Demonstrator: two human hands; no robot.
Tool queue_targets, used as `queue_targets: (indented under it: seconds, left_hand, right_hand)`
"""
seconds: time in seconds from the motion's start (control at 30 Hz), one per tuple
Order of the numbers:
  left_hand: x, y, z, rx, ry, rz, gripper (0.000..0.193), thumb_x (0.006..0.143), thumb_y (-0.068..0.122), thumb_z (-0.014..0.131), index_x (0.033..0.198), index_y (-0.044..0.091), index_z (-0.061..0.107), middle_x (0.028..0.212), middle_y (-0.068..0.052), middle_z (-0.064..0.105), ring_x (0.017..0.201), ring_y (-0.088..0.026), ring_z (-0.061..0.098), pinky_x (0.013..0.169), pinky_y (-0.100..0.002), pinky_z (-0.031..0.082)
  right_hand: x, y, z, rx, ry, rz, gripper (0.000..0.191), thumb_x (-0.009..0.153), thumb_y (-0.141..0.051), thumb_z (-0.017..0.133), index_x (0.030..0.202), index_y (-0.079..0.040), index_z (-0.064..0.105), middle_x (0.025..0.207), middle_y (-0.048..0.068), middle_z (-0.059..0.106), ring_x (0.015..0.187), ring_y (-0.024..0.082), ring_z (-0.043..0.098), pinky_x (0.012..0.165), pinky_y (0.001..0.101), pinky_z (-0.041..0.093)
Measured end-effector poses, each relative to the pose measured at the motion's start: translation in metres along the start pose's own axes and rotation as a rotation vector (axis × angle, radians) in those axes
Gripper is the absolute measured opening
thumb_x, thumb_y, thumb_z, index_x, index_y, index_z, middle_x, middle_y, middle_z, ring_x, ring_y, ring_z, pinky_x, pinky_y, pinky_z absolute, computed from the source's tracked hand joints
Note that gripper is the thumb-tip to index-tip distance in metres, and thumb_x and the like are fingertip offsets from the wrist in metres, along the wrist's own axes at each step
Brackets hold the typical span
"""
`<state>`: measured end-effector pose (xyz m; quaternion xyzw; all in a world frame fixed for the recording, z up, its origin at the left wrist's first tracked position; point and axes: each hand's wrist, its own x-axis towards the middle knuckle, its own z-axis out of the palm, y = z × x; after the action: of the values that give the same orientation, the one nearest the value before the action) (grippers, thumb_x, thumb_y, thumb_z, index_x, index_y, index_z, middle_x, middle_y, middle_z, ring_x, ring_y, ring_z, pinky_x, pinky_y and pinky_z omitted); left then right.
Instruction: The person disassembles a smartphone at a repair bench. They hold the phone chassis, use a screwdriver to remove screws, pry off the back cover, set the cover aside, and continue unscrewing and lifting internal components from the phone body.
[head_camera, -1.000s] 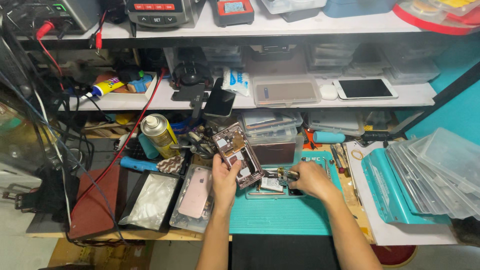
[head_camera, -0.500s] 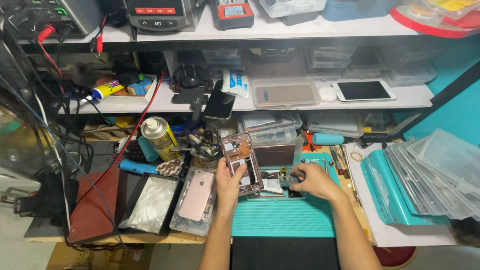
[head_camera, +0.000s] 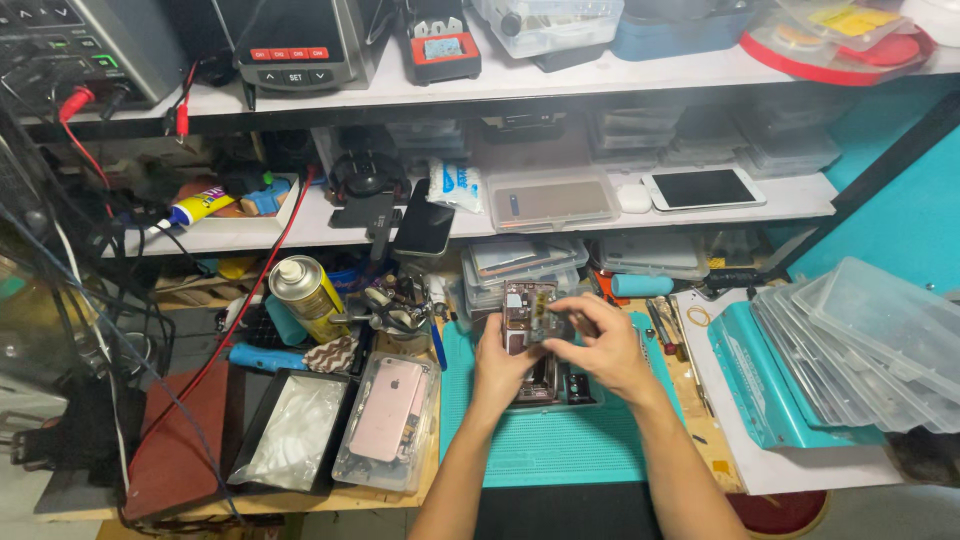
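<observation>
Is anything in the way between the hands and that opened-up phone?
Nothing visible is. The left hand holds the opened phone from its left side, and the right hand already touches its top.

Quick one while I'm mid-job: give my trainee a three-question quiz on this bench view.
1. True or false: the left hand holds the opened phone chassis with exposed circuit boards upright.
2. What lies inside the clear plastic case left of the teal work mat?
A. pink smartphone
B. screwdriver
C. battery
3. Where does the right hand touch the chassis, top or bottom?

Key
1. True.
2. A, the pink smartphone, back side up.
3. Near the top, fingertips on its upper right part.
</observation>
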<state>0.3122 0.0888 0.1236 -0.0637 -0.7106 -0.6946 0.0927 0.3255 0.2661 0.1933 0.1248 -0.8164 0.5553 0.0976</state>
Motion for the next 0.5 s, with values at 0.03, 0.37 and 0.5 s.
queue_targets:
  seconds: [0.03,0.37,0.5]
  left_hand:
    - [-0.001,0.002,0.002,0.052,0.008,-0.004,0.054,0.072,0.017,0.089,0.114,0.002,0.059,0.101,-0.012,0.076,0.091,-0.019,0.074,0.077,-0.035,0.058]
    - [-0.001,0.02,0.004,0.16,0.04,0.033,0.045,0.086,0.01,0.074,0.128,0.004,0.057,0.103,-0.017,0.076,0.098,-0.033,0.076,0.079,-0.04,0.058]
    - [-0.002,0.028,0.005,0.125,0.016,-0.004,0.044,0.08,0.008,0.076,0.12,0.004,0.059,0.099,-0.015,0.078,0.094,-0.028,0.079,0.076,-0.038,0.06]
  right_hand:
    - [0.003,-0.001,0.006,0.055,-0.024,-0.052,0.045,0.069,-0.006,0.088,0.111,-0.006,0.073,0.083,-0.006,0.051,0.07,0.005,0.044,0.059,0.0216,0.036]
    - [0.02,0.011,0.032,0.199,-0.059,0.023,0.049,0.071,-0.005,0.088,0.118,-0.008,0.075,0.076,-0.007,0.053,0.069,0.004,0.043,0.059,0.0203,0.038]
    - [0.018,0.012,0.03,0.163,-0.026,0.034,0.049,0.069,-0.005,0.088,0.117,-0.009,0.076,0.073,-0.008,0.051,0.066,0.004,0.042,0.057,0.0203,0.037]
